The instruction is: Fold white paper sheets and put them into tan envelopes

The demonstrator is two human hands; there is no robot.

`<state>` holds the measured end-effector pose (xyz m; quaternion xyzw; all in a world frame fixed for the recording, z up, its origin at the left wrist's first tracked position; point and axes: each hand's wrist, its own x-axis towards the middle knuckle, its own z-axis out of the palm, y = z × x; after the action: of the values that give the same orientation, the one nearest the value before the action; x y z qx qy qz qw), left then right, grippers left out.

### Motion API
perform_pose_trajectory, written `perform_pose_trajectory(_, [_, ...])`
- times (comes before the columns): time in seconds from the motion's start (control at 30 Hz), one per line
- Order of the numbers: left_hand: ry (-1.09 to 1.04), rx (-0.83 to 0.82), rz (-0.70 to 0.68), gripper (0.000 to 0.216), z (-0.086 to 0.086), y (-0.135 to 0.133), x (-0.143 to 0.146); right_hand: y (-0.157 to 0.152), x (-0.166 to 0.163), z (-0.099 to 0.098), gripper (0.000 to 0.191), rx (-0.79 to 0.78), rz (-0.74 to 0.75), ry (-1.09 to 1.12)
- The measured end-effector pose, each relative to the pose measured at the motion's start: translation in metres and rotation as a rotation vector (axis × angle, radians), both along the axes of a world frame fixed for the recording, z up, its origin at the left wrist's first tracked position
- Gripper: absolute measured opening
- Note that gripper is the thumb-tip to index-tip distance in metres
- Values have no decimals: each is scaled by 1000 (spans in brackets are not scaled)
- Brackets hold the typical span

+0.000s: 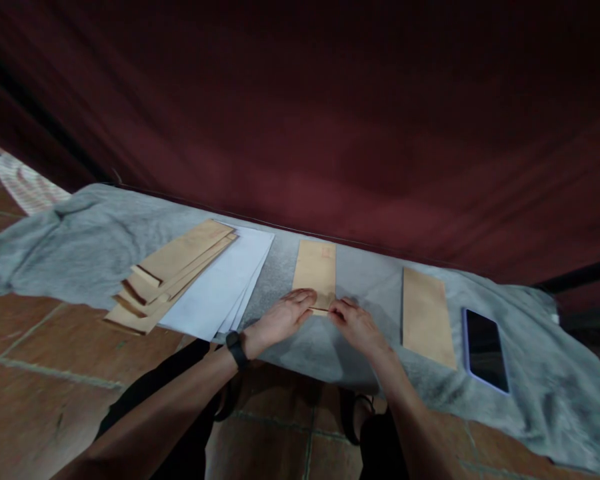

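A brown envelope [315,270] lies on the grey cloth [80,247] in front of me. My left hand [283,315], with a black watch on its wrist, presses flat on the envelope's near end. My right hand [356,323] rests beside it, fingertips touching the same near edge. Neither hand lifts the envelope off the cloth. To the left lies a fanned stack of brown envelopes [173,273] partly on top of several white sheets [225,283]. A single brown envelope [427,317] lies to the right.
A dark phone [486,349] lies face up at the right, next to the single envelope. A dark red curtain [330,113] hangs behind the cloth. Brown floor tiles [40,360] show at the left and below, and my dark-trousered legs are in the foreground.
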<state>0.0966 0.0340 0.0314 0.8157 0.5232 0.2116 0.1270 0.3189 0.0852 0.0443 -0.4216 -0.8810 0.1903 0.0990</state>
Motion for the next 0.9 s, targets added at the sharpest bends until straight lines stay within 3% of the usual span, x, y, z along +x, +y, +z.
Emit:
perform_pose_trajectory(0.27, [90,33,19,37,0,0,4,0,-5,-5,16,41,-59,-43])
perform_pose_trajectory(0.6, [481,113,-29,47,-2,-11,20,-19,-14,-17,29,175,23,58])
perform_pose_trajectory(0.9, [500,137,-45,45,-4,-17,20,-49,-13,-36,52,215,69,61])
